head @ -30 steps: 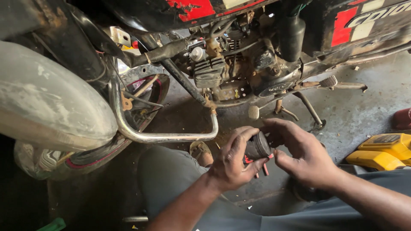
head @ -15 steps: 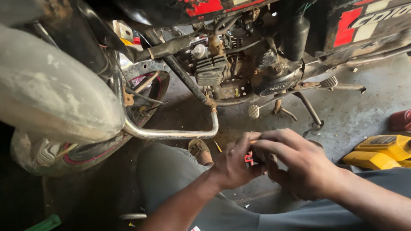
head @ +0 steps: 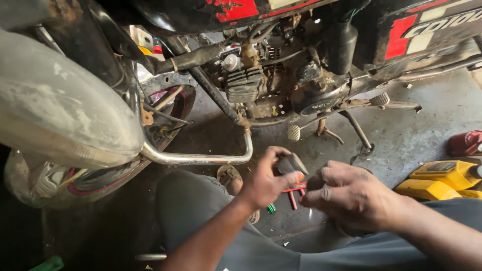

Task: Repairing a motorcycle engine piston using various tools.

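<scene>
A large black motorcycle with red panels (head: 301, 60) is standing over the stained grey concrete floor (head: 422, 125), filling the upper part of the view. Its dusty silver front mudguard (head: 60, 105) is bulging in at the left, and a bent chrome crash bar (head: 201, 158) is running from under it towards the finned grey engine block (head: 243, 83). At the right edge, a yellow plastic case (head: 442, 180) is lying on the floor with a red container (head: 464, 143) just behind it.

The person is sitting low, grey trouser knees in front, both arms reaching forward. The left hand (head: 263, 183) is closing around a small dark grey wedge-shaped part (head: 292, 164), pinching it between thumb and fingers so its narrow end is poking out upward. The right hand (head: 351, 195) is hovering just beside it with its fingers curled inward; I cannot tell whether anything is inside that curl. Beneath the two hands, thin red rod-like pieces (head: 295, 190) are lying on the floor, and a small green bit (head: 271, 208) is resting near them.

The dark part is looking stiff, light and compact, probably hard plastic or rubber over metal; it may be greasy and so slippery. Gripping it across its thicker body, as the left hand is doing, seems safest.
</scene>
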